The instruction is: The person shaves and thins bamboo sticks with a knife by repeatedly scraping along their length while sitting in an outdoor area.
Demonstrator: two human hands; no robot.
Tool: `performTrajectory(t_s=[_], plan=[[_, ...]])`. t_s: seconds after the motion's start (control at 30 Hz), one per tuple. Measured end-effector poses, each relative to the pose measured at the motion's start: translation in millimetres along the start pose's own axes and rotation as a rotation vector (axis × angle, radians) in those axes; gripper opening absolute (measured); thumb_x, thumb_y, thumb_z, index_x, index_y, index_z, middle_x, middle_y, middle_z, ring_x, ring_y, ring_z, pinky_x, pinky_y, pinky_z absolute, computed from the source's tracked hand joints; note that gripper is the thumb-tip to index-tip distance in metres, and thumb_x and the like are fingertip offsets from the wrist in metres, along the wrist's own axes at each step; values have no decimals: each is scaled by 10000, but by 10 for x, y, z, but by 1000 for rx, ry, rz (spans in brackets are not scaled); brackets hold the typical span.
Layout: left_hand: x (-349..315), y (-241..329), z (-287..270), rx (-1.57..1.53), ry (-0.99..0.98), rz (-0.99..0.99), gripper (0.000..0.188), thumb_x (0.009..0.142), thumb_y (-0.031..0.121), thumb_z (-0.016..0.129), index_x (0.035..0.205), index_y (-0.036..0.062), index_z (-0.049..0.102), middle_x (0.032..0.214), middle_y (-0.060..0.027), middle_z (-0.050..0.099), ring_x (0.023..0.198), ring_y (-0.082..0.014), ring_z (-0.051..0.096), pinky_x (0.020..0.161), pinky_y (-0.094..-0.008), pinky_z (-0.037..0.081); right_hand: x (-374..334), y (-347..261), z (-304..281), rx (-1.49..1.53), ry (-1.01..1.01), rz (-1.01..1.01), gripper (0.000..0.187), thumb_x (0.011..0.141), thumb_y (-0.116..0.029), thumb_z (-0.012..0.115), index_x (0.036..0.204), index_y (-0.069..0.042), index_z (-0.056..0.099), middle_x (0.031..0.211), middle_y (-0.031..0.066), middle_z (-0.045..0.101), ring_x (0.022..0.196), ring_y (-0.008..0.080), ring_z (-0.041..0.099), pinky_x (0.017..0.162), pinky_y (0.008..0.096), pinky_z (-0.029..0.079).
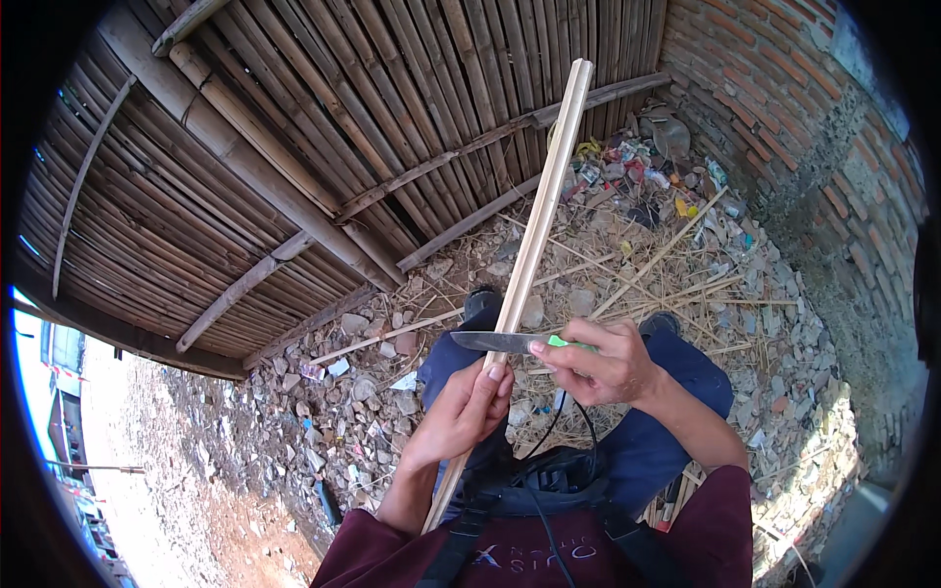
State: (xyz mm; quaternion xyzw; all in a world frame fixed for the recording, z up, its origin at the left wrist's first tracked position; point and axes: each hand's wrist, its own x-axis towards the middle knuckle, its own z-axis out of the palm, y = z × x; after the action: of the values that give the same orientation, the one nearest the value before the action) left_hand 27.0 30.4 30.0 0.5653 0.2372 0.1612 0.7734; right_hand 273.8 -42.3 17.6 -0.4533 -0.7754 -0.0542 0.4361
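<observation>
A: State the position of the workpiece.

B: The wooden strip is running diagonally in front of the body. Its upper end is showing against the slatted wall; its lower part is passing beside the left forearm toward the maroon shirt.

A: State the condition of the left hand.

B: The left hand is grasping the strip, fingers wrapped around it, just below the knife. The thumb is pressing along the near face.

A: And the right hand?

B: The right hand is gripping the knife by its green handle. The blade is lying crosswise over the strip — tip pointing left. Whether the edge is biting into the wood, I cannot tell.

A: Describe the surroundings.

B: The legs are bending to either side of the strip. Stony rubble is covering the ground, with thin dry stalks lying across it. Colored litter is collecting near the far corner, where the slatted wall is meeting a brick wall.
</observation>
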Motion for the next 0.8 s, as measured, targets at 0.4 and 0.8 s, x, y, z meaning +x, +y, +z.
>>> performTrajectory(t_s=[0.4, 0.8], plan=[[-9, 8, -49, 46, -12, -32, 348, 1204, 326, 358, 974, 85, 459, 705, 73, 369, 563, -31, 319, 482, -225, 280, -23, 108, -16, -72, -5, -42, 432, 778, -94, 805, 1202, -178, 804, 798, -15, 601, 510, 151, 593, 446, 313, 486], [-217, -95, -74, 20, -47, -54, 360, 1196, 383, 358, 995, 97, 446, 718, 59, 347, 520, -37, 284, 442, -232, 238, 63, 604, -486, -206, 380, 303, 172, 912, 4, 699, 1067, -32, 764, 808, 67, 684, 590, 135, 634, 478, 321, 458]])
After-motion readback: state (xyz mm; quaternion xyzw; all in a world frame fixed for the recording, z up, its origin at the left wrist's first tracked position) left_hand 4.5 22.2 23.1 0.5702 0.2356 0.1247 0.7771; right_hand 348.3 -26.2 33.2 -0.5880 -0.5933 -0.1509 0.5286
